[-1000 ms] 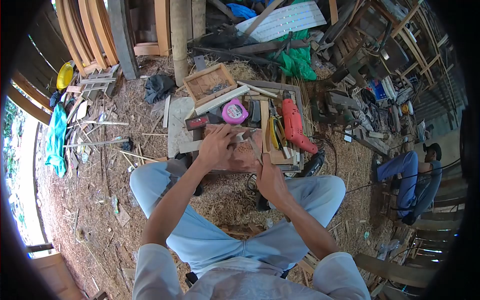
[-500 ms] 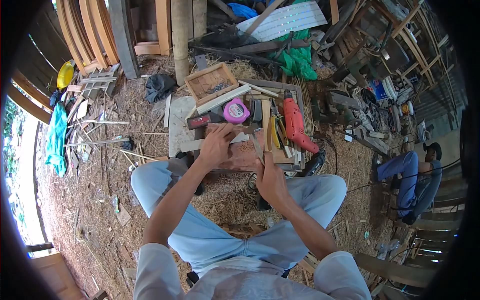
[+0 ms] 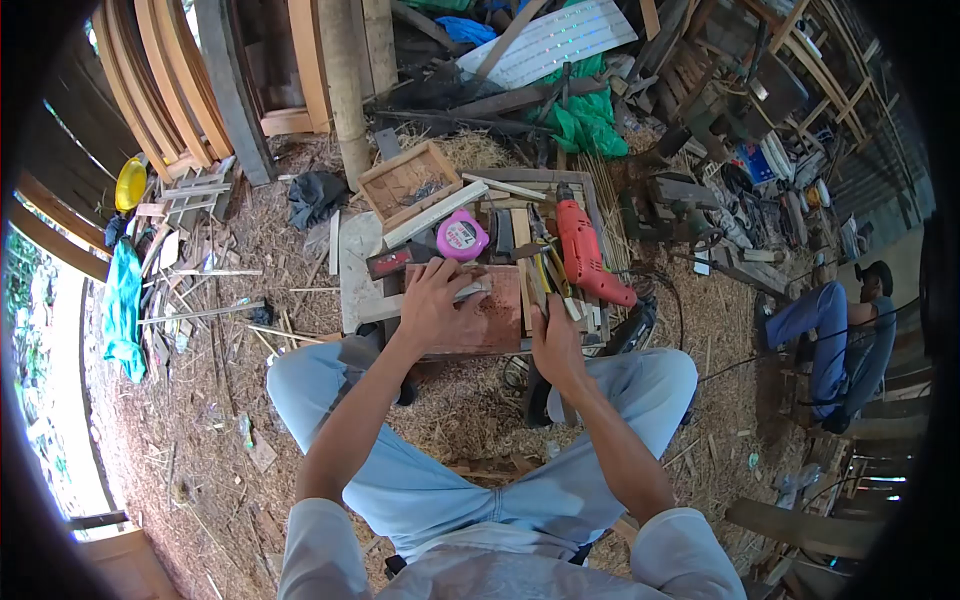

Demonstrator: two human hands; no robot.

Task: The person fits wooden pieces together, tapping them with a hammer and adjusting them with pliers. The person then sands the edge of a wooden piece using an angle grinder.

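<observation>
My left hand (image 3: 430, 308) presses on a pale wooden strip (image 3: 374, 311), its fingers closed over it on a reddish-brown board (image 3: 492, 328). The strip's far end shows just past my fingertips. My right hand (image 3: 558, 345) is closed around the handle of what looks like a hammer, beside the board's right edge. The dark hammer head (image 3: 526, 251) lies over the tools behind, and much of the handle blends into them. Yellow-handled pliers (image 3: 552, 272) lie near my right fingers. Behind my left hand sit a pink tape measure (image 3: 462, 236) and a dark-and-red block (image 3: 388, 262).
A red power drill (image 3: 590, 255) lies at the bench's right, its cable trailing off. A wooden box (image 3: 410, 184) with small dark metal pieces stands at the back. Another person (image 3: 850, 335) sits at far right. Wood scraps and shavings cover the ground (image 3: 220, 400).
My right hand has moved right and slightly down with the hammer, away from the strip. My left hand stays on the strip. The camera view has shifted a little.
</observation>
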